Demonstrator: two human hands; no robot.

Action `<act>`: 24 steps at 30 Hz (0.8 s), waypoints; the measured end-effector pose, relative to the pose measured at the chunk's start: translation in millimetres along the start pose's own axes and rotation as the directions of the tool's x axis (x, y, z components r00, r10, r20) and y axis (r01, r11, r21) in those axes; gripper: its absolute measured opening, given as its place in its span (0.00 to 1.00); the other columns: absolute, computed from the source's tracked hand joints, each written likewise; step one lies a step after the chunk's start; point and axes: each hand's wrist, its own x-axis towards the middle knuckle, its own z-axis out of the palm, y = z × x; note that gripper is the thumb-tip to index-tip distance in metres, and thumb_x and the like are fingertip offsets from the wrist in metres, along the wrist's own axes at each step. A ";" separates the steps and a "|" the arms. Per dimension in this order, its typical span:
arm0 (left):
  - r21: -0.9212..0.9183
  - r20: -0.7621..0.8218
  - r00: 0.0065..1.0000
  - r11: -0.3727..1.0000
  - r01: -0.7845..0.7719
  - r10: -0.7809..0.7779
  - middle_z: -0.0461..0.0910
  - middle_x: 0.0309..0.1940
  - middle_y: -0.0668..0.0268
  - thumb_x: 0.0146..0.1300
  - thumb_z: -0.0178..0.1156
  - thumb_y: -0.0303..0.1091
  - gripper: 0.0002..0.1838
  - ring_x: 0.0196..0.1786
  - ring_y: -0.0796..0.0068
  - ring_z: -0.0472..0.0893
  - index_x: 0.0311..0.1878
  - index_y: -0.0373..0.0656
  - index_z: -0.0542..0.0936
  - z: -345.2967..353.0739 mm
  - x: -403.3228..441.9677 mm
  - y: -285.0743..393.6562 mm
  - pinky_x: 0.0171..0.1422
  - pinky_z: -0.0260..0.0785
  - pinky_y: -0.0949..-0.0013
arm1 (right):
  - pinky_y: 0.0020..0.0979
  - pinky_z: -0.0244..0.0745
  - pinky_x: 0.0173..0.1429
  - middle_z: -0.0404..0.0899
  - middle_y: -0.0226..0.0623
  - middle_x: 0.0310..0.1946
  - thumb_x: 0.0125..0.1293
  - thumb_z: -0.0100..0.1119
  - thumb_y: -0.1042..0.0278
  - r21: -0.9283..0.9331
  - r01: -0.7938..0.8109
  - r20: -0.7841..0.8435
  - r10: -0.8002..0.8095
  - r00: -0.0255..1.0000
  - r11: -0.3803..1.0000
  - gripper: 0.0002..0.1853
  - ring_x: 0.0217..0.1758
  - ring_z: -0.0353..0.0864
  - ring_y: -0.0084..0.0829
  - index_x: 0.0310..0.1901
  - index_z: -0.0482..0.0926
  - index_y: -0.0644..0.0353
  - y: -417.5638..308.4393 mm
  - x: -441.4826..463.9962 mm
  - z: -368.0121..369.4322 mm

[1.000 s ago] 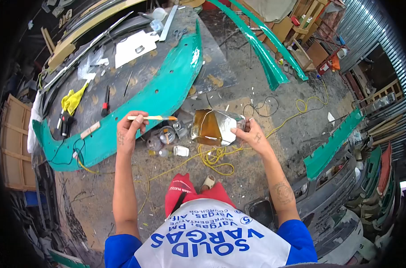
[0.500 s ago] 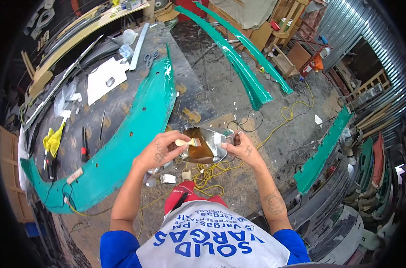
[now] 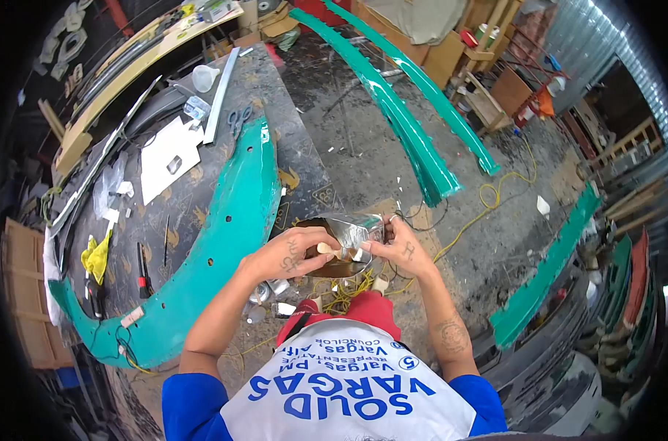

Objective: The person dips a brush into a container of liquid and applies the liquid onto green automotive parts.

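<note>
My left hand pinches a small paintbrush by its pale handle. The brush reaches into a clear cut-open plastic container with brown liquid at its bottom; the bristles are mostly hidden. On the container's right side, my right hand is closed on the rim, thumb inside and fingers outside. To the left, a long curved green panel with several holes lies on the dark table. It looks glossy at its far end.
Scissors, a white sheet, a yellow cloth and a red-and-black tool lie on the table. More green strips extend beyond it. Another green panel is at right. A yellow cord crosses the floor.
My left hand has moved the paintbrush right across the container, toward my right thumb. The camera view has shifted slightly. My right hand still grips the rim.
</note>
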 end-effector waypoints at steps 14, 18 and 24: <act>0.005 -0.323 0.930 0.982 0.186 -0.175 0.79 0.36 0.62 0.64 0.60 0.33 0.11 0.34 0.65 0.78 0.48 0.41 0.81 17.5 69.8 10.7 0.37 0.70 0.64 | 0.27 0.75 0.41 0.79 0.39 0.35 0.48 0.78 0.50 -0.249 0.175 0.269 -0.106 0.957 0.952 0.36 0.37 0.77 0.24 0.45 0.72 0.73 -9.0 106.1 -114.4; 0.015 -0.371 0.894 0.960 0.278 -0.253 0.79 0.35 0.61 0.63 0.60 0.33 0.12 0.34 0.63 0.79 0.47 0.40 0.81 1.4 63.2 27.2 0.38 0.70 0.63 | 0.27 0.75 0.40 0.79 0.40 0.34 0.48 0.77 0.47 -0.214 0.137 0.286 -0.072 0.955 0.967 0.37 0.36 0.77 0.25 0.45 0.72 0.74 -23.8 117.7 -116.9; 0.018 -0.410 0.889 0.973 0.231 -0.204 0.79 0.35 0.61 0.64 0.60 0.33 0.11 0.32 0.65 0.78 0.47 0.40 0.80 -18.6 66.9 9.8 0.37 0.70 0.64 | 0.28 0.75 0.40 0.79 0.40 0.34 0.48 0.77 0.47 -0.270 0.130 0.298 -0.045 0.953 0.954 0.38 0.36 0.77 0.25 0.46 0.72 0.74 -25.8 146.6 -107.4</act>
